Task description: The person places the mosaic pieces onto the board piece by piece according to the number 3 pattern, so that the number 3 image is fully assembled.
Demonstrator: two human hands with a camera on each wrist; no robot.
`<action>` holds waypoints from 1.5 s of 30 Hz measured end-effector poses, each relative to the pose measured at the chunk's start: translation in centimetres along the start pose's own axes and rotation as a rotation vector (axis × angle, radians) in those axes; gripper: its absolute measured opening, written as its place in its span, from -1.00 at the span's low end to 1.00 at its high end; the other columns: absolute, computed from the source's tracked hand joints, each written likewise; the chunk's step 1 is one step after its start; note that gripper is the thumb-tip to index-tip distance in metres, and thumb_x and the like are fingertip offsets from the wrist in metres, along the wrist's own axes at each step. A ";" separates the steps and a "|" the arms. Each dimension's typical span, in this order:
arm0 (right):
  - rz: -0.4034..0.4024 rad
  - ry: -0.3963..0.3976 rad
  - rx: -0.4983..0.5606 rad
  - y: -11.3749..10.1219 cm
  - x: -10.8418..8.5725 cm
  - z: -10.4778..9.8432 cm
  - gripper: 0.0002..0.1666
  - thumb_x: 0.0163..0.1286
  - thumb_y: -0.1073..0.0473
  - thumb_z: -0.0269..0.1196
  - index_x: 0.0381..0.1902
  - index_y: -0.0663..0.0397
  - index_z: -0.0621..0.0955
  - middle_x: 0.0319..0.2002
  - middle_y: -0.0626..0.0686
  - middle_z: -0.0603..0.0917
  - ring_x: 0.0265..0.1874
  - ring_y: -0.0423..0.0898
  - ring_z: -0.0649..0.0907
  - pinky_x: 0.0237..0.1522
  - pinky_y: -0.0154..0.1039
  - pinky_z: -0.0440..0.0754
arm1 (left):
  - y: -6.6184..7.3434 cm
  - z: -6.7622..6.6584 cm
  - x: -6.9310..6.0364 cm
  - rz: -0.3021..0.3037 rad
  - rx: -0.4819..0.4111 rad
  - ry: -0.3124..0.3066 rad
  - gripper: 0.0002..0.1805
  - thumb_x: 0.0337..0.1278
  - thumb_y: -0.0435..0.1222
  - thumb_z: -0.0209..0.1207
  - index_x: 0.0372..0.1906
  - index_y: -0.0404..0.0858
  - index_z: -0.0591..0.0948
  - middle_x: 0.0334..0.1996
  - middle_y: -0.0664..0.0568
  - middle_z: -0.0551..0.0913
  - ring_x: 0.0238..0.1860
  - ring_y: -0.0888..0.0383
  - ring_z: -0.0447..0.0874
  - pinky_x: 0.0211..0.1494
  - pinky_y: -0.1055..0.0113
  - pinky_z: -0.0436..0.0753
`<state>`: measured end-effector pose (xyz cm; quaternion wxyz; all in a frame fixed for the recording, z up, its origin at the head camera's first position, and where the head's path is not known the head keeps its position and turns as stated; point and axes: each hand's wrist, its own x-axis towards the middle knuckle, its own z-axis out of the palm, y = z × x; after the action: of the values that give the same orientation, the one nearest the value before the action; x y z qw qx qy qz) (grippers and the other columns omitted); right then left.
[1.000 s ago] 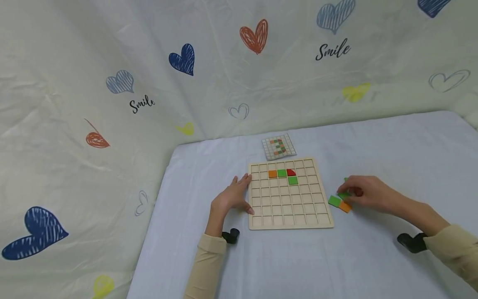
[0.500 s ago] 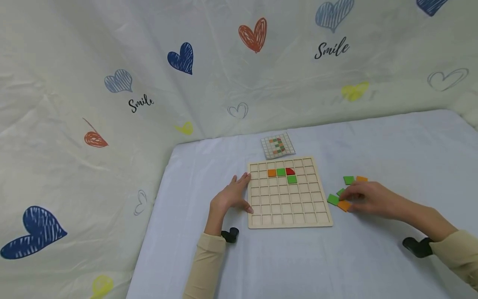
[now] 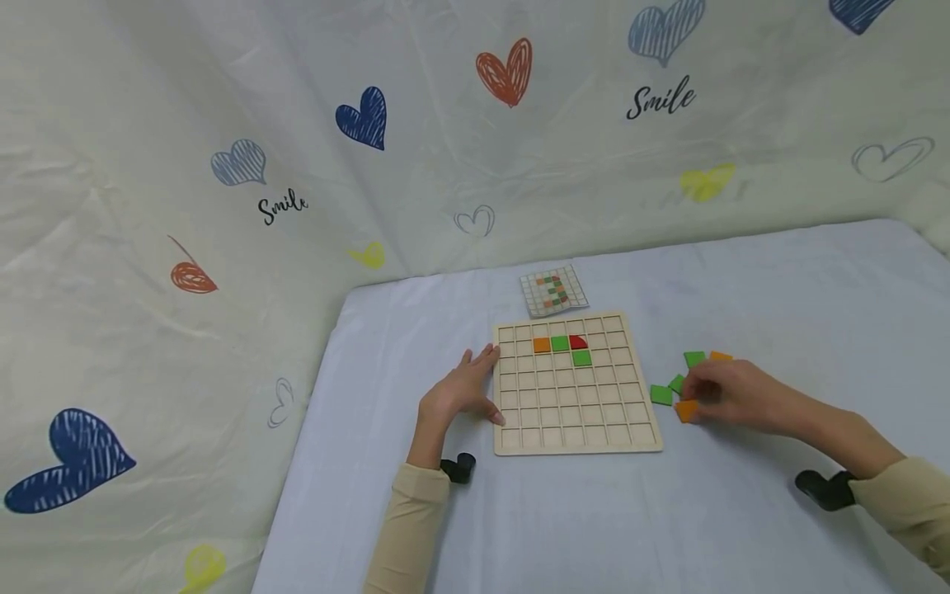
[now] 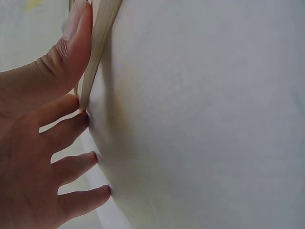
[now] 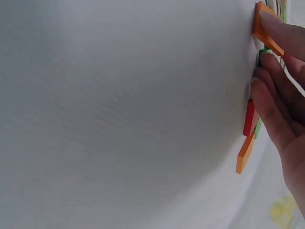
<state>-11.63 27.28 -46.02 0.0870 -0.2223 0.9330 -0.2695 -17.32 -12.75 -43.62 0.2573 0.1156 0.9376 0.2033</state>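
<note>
A wooden grid board (image 3: 564, 421) lies on the table, with an orange tile (image 3: 542, 345), a green tile (image 3: 560, 343), a red quarter-round tile (image 3: 578, 341) and a second green tile (image 3: 582, 358) in its cells. My left hand (image 3: 463, 388) rests along the board's left edge (image 4: 97, 52), fingers spread. Right of the board, my right hand (image 3: 731, 396) has curled fingers and holds a loose orange tile (image 3: 686, 411) at the thumb (image 5: 281, 36). Loose green tiles (image 3: 661, 395) lie beside it. A red tile (image 5: 250, 117) shows under the fingers in the right wrist view.
A pattern card (image 3: 554, 290) with a small printed grid lies behind the board. Another orange tile (image 3: 721, 355) sits beyond the right hand. White cloth (image 3: 564, 528) covers the table, and a heart-printed curtain (image 3: 416, 181) hangs at the back.
My right hand came nearer over the past second, uncovering the far green and orange tiles. The near orange tile has turned and separated from the green one. The left hand stays put.
</note>
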 end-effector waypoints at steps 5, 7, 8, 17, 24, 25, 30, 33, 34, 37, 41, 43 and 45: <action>-0.057 0.003 0.046 0.1 0.1 0.0 -0.71 0.05 0.31 0.57 -0.30 -0.03 0.70 -0.33 -0.21 0.71 -0.40 -0.40 0.56 -0.34 -0.38 0.65 | -0.1 0.0 0.0 0.005 0.000 -0.006 0.33 -0.20 -0.25 0.64 0.68 -0.07 0.04 0.69 0.11 -0.05 0.69 -0.13 -0.29 0.62 -0.20 0.11; -0.112 0.011 0.067 0.2 0.1 0.0 -0.70 0.06 0.31 0.57 -0.25 0.00 0.73 -0.30 -0.19 0.75 -0.39 -0.44 0.57 -0.34 -0.38 0.67 | -0.1 -0.1 0.0 0.005 -0.002 -0.009 0.33 -0.19 -0.25 0.64 0.68 -0.06 0.03 0.69 0.12 -0.06 0.69 -0.14 -0.30 0.62 -0.20 0.10; -0.139 0.017 0.072 0.3 0.1 0.1 -0.70 0.07 0.31 0.57 -0.22 0.00 0.75 -0.28 -0.18 0.76 -0.38 -0.45 0.57 -0.34 -0.38 0.67 | -0.1 -0.1 -0.1 0.005 -0.002 -0.010 0.33 -0.19 -0.25 0.64 0.68 -0.06 0.03 0.69 0.12 -0.06 0.69 -0.13 -0.30 0.62 -0.20 0.10; -0.153 0.034 0.047 -0.2 0.3 0.3 -0.76 0.15 0.31 0.53 -0.26 -0.10 0.77 -0.27 -0.23 0.78 -0.33 -0.42 0.65 -0.28 -0.36 0.71 | -0.1 -0.1 -0.2 0.003 -0.008 -0.012 0.33 -0.18 -0.26 0.63 0.68 -0.05 0.03 0.69 0.12 -0.06 0.69 -0.13 -0.30 0.63 -0.20 0.09; -0.238 0.174 0.045 -0.4 0.2 0.3 -0.58 0.10 0.44 0.50 -0.08 0.00 0.79 -0.22 -0.19 0.81 -0.29 -0.39 0.68 -0.30 -0.41 0.65 | 0.0 -0.2 -0.2 0.004 -0.008 -0.011 0.33 -0.19 -0.25 0.63 0.68 -0.06 0.03 0.69 0.12 -0.06 0.69 -0.13 -0.30 0.63 -0.20 0.10; -0.256 0.191 0.044 -0.4 0.2 0.3 -0.57 0.10 0.43 0.51 -0.06 -0.02 0.79 -0.21 -0.20 0.81 -0.28 -0.39 0.68 -0.29 -0.43 0.63 | 0.0 -0.2 -0.2 0.003 -0.009 -0.010 0.33 -0.19 -0.25 0.64 0.68 -0.06 0.03 0.69 0.12 -0.06 0.69 -0.13 -0.30 0.63 -0.20 0.10; -0.271 0.224 0.045 -0.6 0.4 0.3 -0.61 0.12 0.37 0.53 -0.10 -0.09 0.80 -0.21 -0.23 0.81 -0.23 -0.41 0.69 -0.24 -0.47 0.63 | -0.1 -0.1 -0.1 0.003 -0.010 -0.008 0.33 -0.20 -0.25 0.64 0.68 -0.08 0.04 0.69 0.10 -0.05 0.69 -0.14 -0.29 0.62 -0.21 0.10; -0.221 0.192 0.074 -0.8 0.6 0.2 -0.64 0.13 0.36 0.52 -0.09 -0.03 0.79 -0.18 -0.18 0.80 -0.21 -0.40 0.69 -0.23 -0.43 0.70 | -0.1 0.0 -0.1 -0.001 -0.010 -0.007 0.33 -0.20 -0.25 0.64 0.68 -0.08 0.04 0.69 0.11 -0.05 0.69 -0.13 -0.29 0.62 -0.21 0.11; -0.197 0.180 0.086 -0.9 0.7 0.2 -0.64 0.14 0.36 0.52 -0.08 -0.01 0.79 -0.17 -0.16 0.80 -0.20 -0.40 0.70 -0.22 -0.41 0.72 | -0.1 -0.1 -0.1 -0.002 -0.009 -0.006 0.33 -0.20 -0.25 0.64 0.68 -0.08 0.04 0.69 0.12 -0.05 0.69 -0.13 -0.29 0.62 -0.22 0.11; -0.130 0.138 0.114 -1.2 0.9 0.1 -0.62 0.15 0.35 0.51 -0.03 0.08 0.77 -0.12 -0.08 0.81 -0.19 -0.39 0.70 -0.19 -0.40 0.74 | 0.0 -0.1 -0.2 -0.007 -0.008 -0.008 0.34 -0.21 -0.24 0.64 0.68 -0.06 0.04 0.68 0.14 -0.06 0.69 -0.11 -0.29 0.62 -0.22 0.10; -0.093 0.116 0.121 -1.5 1.2 0.0 -0.59 0.16 0.36 0.51 0.01 0.16 0.76 -0.10 -0.03 0.82 -0.23 -0.37 0.71 -0.17 -0.40 0.73 | 0.1 -0.1 -0.2 -0.005 -0.013 -0.008 0.34 -0.21 -0.25 0.64 0.68 -0.06 0.04 0.68 0.14 -0.07 0.69 -0.11 -0.30 0.63 -0.21 0.09; -0.103 0.121 0.118 -1.6 1.4 0.0 -0.59 0.15 0.36 0.52 0.00 0.18 0.76 -0.12 -0.03 0.82 -0.26 -0.36 0.71 -0.20 -0.39 0.74 | 0.0 -0.1 -0.2 -0.004 -0.014 -0.007 0.34 -0.21 -0.25 0.64 0.68 -0.07 0.04 0.69 0.13 -0.06 0.69 -0.11 -0.30 0.63 -0.21 0.09; -0.111 0.126 0.115 -1.7 1.7 0.0 -0.59 0.14 0.36 0.52 -0.01 0.18 0.76 -0.15 -0.05 0.81 -0.28 -0.37 0.70 -0.21 -0.36 0.74 | -0.1 -0.1 -0.2 -0.002 -0.012 -0.007 0.34 -0.21 -0.24 0.64 0.68 -0.07 0.04 0.69 0.13 -0.06 0.69 -0.11 -0.30 0.63 -0.20 0.09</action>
<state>-12.48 25.24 -45.16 0.0258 -0.2510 0.9058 -0.3403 -17.23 -12.88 -43.51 0.2615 0.1139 0.9356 0.2083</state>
